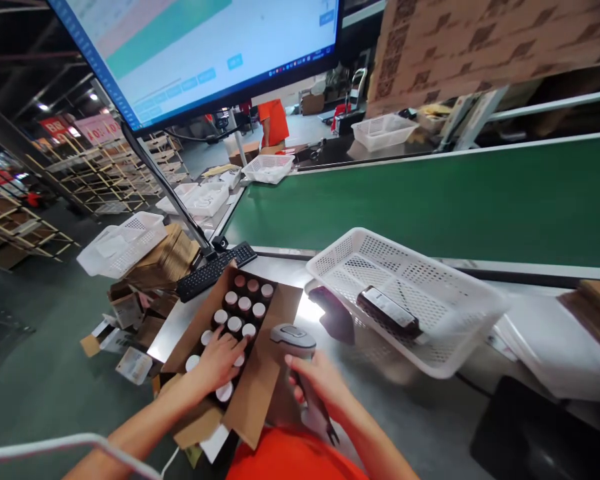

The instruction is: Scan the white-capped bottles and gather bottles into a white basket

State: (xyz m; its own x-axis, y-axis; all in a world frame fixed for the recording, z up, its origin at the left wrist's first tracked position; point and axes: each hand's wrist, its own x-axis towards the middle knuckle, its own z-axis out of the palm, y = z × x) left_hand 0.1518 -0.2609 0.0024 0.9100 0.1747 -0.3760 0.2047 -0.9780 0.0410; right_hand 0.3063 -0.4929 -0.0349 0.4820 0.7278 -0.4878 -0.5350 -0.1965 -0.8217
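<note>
My left hand (220, 361) reaches into an open cardboard box (257, 393), its fingers apart over the white caps of dark bottles (235, 325) standing in rows. Its fingertips touch or nearly touch the caps, and no bottle is lifted. In my right hand (323, 383) is a grey handheld barcode scanner (294, 337), held by its handle beside the box's right flap. A white perforated plastic basket (445, 363) sits farther right on the metal table, with one dark bottle (389, 309) with a pale label lying on its side in it.
Behind the table runs a green conveyor belt (430, 207). A monitor (205, 53) hangs overhead, with a black keyboard (215, 270) below it. Flattened cardboard (163, 257) and white baskets (125, 243) stand left. A person in an orange top (273, 123) is in the background.
</note>
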